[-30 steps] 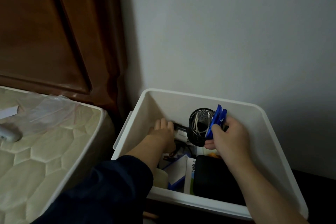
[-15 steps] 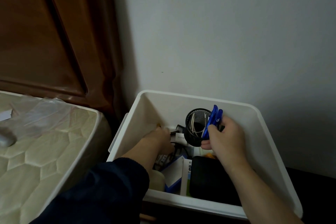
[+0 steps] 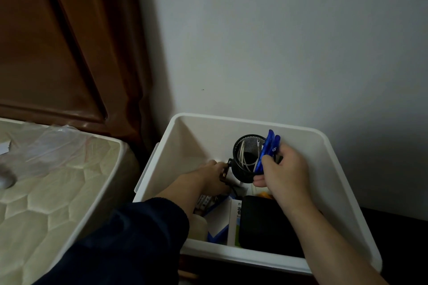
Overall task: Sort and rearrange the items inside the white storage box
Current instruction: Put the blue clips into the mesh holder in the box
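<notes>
White plastic is forming the storage box [image 3: 347, 192], which is standing against the wall beside a quilted mattress [image 3: 46, 192] on the left. Going from left to right: the left hand [image 3: 208, 178], coming out of a dark sleeve [image 3: 129, 238], is now reaching deeper toward the far left corner of the box than a second ago, and its fingers are curling around a small dark object that I cannot identify. This is suggesting that the person is pulling loose things out from behind the black mesh cup [image 3: 249, 157], which is standing near the far wall with pale cables inside. The right hand [image 3: 282, 173] is still clamping a bundle of blue pens [image 3: 269, 148] beside the cup's rim, probably about to drop them in. Along the near edge, a white and blue packet [image 3: 220, 222], a booklet [image 3: 235, 220] and a black pouch [image 3: 266, 222] are crowding the floor of the box and leaving little free room.
</notes>
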{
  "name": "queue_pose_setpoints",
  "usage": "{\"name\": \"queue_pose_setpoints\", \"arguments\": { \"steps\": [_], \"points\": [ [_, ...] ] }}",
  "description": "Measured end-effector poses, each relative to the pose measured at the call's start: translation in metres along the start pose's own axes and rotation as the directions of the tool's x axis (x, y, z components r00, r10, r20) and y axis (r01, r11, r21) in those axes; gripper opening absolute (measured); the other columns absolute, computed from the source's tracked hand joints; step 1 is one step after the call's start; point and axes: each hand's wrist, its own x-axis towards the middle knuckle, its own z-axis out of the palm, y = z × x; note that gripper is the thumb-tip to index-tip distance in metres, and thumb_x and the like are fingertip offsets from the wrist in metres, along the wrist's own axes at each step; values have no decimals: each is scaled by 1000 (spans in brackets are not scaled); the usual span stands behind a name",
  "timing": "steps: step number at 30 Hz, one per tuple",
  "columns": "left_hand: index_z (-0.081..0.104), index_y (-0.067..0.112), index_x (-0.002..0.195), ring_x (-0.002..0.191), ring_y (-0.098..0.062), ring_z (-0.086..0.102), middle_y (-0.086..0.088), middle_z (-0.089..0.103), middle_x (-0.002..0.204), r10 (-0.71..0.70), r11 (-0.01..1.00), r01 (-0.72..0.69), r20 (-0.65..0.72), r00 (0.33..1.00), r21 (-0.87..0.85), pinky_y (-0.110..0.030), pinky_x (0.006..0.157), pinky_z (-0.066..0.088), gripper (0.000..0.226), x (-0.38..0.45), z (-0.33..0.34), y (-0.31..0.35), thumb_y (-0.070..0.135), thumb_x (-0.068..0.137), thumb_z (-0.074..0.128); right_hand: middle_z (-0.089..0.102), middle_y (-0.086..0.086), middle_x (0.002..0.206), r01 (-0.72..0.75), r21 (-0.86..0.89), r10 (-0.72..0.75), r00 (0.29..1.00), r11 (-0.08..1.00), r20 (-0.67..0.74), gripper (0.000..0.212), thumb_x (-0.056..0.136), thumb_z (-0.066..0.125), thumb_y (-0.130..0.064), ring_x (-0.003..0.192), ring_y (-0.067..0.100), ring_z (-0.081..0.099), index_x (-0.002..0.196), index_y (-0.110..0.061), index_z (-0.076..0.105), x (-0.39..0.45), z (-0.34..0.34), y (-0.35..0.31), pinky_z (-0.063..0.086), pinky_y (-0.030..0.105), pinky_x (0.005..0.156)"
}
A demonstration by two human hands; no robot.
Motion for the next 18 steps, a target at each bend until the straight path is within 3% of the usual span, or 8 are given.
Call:
{"name": "queue_pose_setpoints", "arguments": {
  "steps": [2, 5, 7, 11, 13, 16, 18],
  "points": [
    [29, 27, 159, 150, -30, 33, -3, 31, 162, 19, 1000, -19, 19, 1000, 4, -51, 119, 37, 84, -2, 0, 1, 37, 89, 73, 74, 15, 82, 2, 1, -2, 1000, 1000, -5, 35, 99, 53, -3, 49, 24, 73, 130, -13, 64, 0, 0, 0, 57, 27, 44],
    [37, 22, 151, 134, -29, 52, -8, 50, 149, 55, 994, -43, 118, 992, -101, -47, 112, 45, 64, -2, 0, 5, 18, 93, 65, 74, 15, 81, 5, 3, -5, 1000, 1000, -17, 35, 98, 52, -2, 47, 25, 72, 128, -12, 65, 2, 1, -1, 57, 27, 43],
    [39, 27, 154, 130, -28, 54, -7, 57, 143, 35, 992, -11, 191, 981, -124, -45, 111, 46, 65, -5, -3, 9, 11, 94, 60, 74, 15, 84, 4, 0, -4, 1000, 1000, -20, 36, 98, 51, -2, 47, 25, 72, 129, -12, 65, 2, 1, -1, 56, 27, 43],
    [72, 22, 130, 116, -27, 67, -8, 72, 124, -25, 974, 31, 28, 999, -225, -41, 104, 55, 47, -9, -9, 9, 2, 89, 58, 74, 15, 84, 10, -3, -10, 1000, 1000, -16, 35, 99, 52, -2, 48, 25, 72, 130, -12, 64, 2, 1, 1, 57, 27, 44],
    [77, 15, 119, 111, -29, 70, -12, 75, 117, -41, 966, 39, -2, 999, -256, -40, 100, 58, 39, -13, -9, 10, -1, 91, 56, 74, 15, 82, 12, 3, -12, 1000, 1000, -18, 35, 99, 52, -2, 48, 25, 72, 131, -12, 64, 2, 1, 2, 57, 27, 43],
    [74, 11, 124, 113, -31, 70, -15, 74, 122, -47, 981, 47, 0, 999, -190, -41, 100, 57, 38, -24, -10, 18, -1, 94, 55, 74, 17, 83, 19, 41, -18, 999, 999, -28, 35, 99, 52, -1, 49, 26, 73, 131, -11, 64, 2, 0, 2, 57, 28, 43],
    [66, 12, 139, 126, -31, 63, -16, 66, 138, -49, 987, 49, 0, 999, -150, -41, 108, 52, 48, -35, -18, 22, -1, 95, 52, 74, 16, 87, 13, 72, -10, 999, 997, -42, 35, 99, 53, -2, 51, 26, 74, 131, -11, 63, 3, -1, 3, 59, 30, 46]
  ]
}}
